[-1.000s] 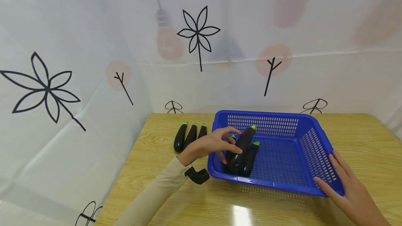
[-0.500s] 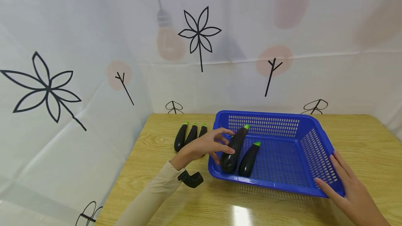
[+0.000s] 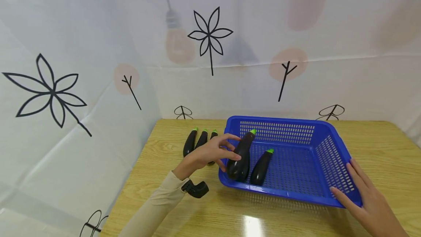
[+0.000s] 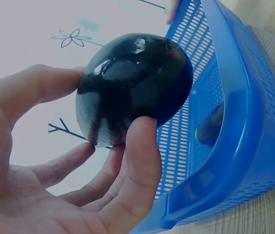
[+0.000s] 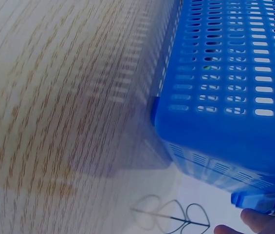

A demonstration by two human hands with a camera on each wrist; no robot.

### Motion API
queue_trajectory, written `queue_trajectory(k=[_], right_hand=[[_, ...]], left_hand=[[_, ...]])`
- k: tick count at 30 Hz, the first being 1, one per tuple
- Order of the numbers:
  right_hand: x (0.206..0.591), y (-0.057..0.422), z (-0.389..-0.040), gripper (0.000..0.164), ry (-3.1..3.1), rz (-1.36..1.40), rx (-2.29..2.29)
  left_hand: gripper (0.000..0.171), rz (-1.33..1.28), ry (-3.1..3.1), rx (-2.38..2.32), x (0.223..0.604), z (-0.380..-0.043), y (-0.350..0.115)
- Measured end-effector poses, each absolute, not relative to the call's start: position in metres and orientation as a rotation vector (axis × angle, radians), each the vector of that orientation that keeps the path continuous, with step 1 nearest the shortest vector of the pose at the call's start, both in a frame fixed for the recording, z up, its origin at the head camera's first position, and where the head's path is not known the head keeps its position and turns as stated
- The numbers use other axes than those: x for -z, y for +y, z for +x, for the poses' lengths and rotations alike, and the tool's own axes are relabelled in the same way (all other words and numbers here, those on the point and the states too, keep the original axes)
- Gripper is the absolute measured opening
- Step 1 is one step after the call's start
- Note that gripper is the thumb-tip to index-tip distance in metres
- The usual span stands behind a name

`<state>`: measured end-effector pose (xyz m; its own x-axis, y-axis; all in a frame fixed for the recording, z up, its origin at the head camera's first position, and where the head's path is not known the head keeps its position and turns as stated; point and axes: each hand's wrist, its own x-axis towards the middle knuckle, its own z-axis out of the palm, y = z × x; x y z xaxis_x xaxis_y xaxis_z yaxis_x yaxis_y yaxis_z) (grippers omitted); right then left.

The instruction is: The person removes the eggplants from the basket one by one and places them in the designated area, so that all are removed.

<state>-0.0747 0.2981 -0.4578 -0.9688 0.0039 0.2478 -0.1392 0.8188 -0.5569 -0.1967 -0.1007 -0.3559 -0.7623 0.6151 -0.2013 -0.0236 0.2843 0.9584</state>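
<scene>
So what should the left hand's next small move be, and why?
Probably ease the held eggplant further left, over the side of the basket: the left hand has carried it that way over the last second, and three more eggplants lie on the table beyond that side.

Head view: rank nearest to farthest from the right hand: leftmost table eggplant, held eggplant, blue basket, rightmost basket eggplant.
1. Blue basket: right hand touches its edge.
2. Rightmost basket eggplant: inside, left of that hand.
3. Held eggplant: in left hand, farther left.
4. Leftmost table eggplant: outside, left of basket.
</scene>
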Motion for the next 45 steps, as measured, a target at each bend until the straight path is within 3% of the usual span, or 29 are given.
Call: queue_trajectory(k=[45], right_hand=[[0.459,0.299,-0.075,0.088,-2.746,0.141,-0.869]], left_hand=[[0.06,0.481,2.054,-1.593,0.349,-0.193,-0.145]])
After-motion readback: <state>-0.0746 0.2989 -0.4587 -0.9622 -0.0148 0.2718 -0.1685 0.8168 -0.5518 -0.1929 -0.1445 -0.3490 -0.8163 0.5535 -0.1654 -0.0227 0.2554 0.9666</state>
